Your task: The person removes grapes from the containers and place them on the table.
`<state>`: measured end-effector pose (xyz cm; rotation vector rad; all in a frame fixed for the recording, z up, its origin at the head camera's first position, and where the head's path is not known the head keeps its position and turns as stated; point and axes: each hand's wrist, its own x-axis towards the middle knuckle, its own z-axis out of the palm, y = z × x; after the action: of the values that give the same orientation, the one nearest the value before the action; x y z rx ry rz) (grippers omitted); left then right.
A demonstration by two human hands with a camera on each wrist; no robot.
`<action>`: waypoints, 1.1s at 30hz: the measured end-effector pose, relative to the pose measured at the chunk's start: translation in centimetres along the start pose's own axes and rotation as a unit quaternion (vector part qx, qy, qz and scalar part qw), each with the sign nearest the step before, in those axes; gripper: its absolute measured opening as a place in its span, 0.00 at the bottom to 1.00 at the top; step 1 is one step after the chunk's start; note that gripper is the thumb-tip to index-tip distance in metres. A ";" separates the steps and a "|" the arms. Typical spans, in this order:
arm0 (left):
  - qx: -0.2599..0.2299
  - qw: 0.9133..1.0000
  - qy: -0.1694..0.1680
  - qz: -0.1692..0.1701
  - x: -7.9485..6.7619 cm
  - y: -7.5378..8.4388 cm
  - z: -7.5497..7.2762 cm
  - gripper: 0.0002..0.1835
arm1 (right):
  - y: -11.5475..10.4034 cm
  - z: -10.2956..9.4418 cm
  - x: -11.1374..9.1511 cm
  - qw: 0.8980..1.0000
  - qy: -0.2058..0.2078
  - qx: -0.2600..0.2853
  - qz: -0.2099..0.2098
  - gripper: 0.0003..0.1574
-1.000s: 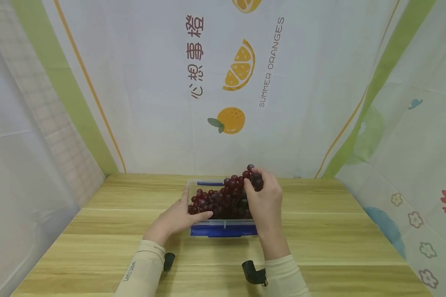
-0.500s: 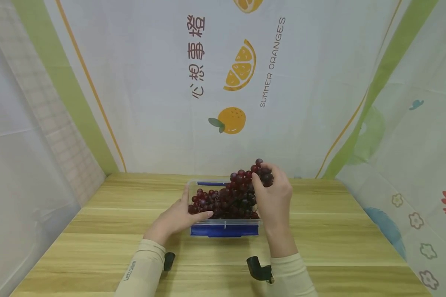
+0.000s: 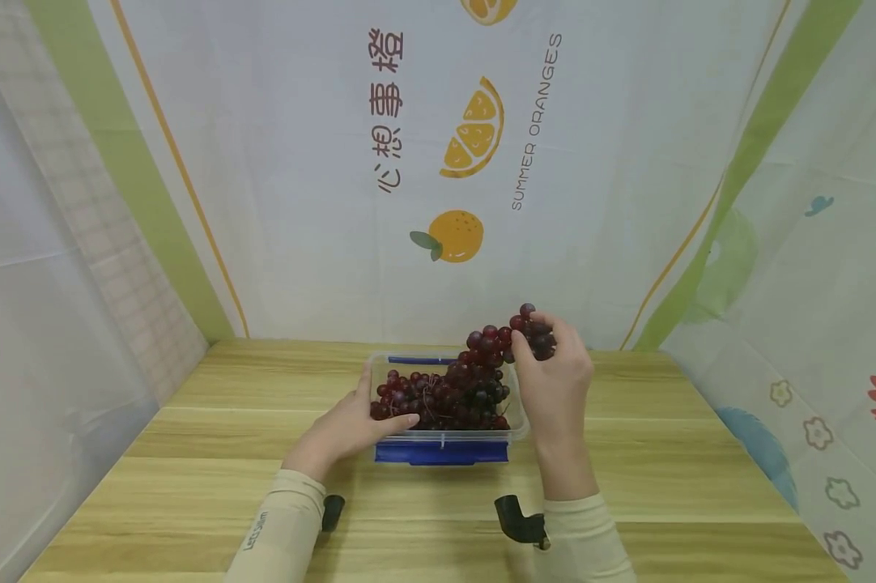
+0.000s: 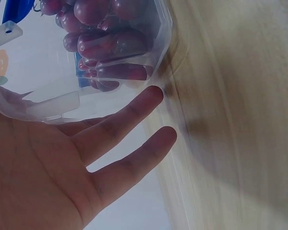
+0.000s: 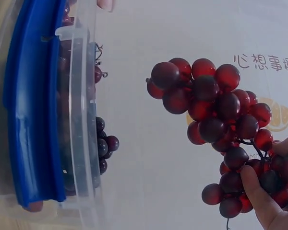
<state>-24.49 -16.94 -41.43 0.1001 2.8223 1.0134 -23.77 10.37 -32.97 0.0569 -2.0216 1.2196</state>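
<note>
A bunch of dark red grapes (image 3: 487, 346) hangs from my right hand (image 3: 556, 380), whose thumb and fingers pinch its upper end. In the right wrist view this bunch (image 5: 209, 103) is apart from the container's rim. Below it, a clear plastic container (image 3: 444, 453) with blue latches holds more dark grapes (image 3: 409, 397). My left hand (image 3: 339, 429) rests at the container's left front corner, thumb over the rim, another finger along the left side. Its fingers look straight in the left wrist view, beside the clear wall (image 4: 53, 108).
The container stands on a wood-grain table (image 3: 627, 470). A white printed cloth (image 3: 299, 243) hangs behind the table, with more cloth at both sides. Black angled pieces (image 3: 520, 522) show beside both forearms.
My right hand has moved right and slightly up, drawing the bunch of grapes with it. More of the grapes in the container now show. The left hand stays where it was.
</note>
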 end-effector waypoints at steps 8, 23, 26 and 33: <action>0.001 1.000 -0.002 -0.002 -0.1 0.0 0.0 0.76 | 0.0 -0.6 0.3 1.000 0.002 0.001 0.005 0.19; 0.001 1.000 -0.004 0.002 -0.1 0.2 -0.1 0.75 | -0.1 -1.4 0.7 1.000 0.022 -0.006 -0.007 0.18; 0.002 1.000 -0.004 0.003 -0.1 0.2 -0.2 0.75 | -0.1 -1.6 0.8 1.000 0.024 -0.006 -0.005 0.18; -0.002 1.000 -0.006 0.001 -0.2 0.2 -0.2 0.75 | 0.1 -1.9 0.9 1.000 0.027 -0.007 -0.003 0.17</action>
<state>-24.36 -16.93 -41.15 0.1072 2.8098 1.0155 -23.33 12.22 -31.96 0.0235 -1.9810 1.1911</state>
